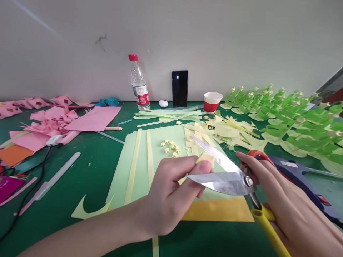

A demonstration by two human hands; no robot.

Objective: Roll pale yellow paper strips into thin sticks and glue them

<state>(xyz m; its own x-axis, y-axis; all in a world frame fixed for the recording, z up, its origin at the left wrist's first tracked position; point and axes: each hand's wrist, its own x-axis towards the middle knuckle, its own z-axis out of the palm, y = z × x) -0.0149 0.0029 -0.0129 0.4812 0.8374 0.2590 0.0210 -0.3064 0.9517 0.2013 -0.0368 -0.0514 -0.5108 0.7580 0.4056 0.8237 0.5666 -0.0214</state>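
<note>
Between the thumb and fingers of my left hand (174, 192) is a small folded piece of pale yellow paper (205, 158). My right hand (284, 192) grips a pair of scissors (223, 182) with yellow handles, its blades spread wide. The lower blade reaches across my left thumb, and the upper one points past the folded paper. Beneath my hands lie light green paper sheets (122, 178) and an orange-yellow sheet (217, 210). Two long pale yellow strips (134, 162) rest on the green sheets, beside several tiny folded paper stars (171, 147).
At the right are a blue glue gun (292, 175) and green paper plants (297, 121). Yellow scraps (230, 130) lie near a red-and-white cup (213, 101). A bottle (139, 85) and black phone (180, 87) stand at the back. Pink paper (93, 119) and a cable (44, 171) lie left.
</note>
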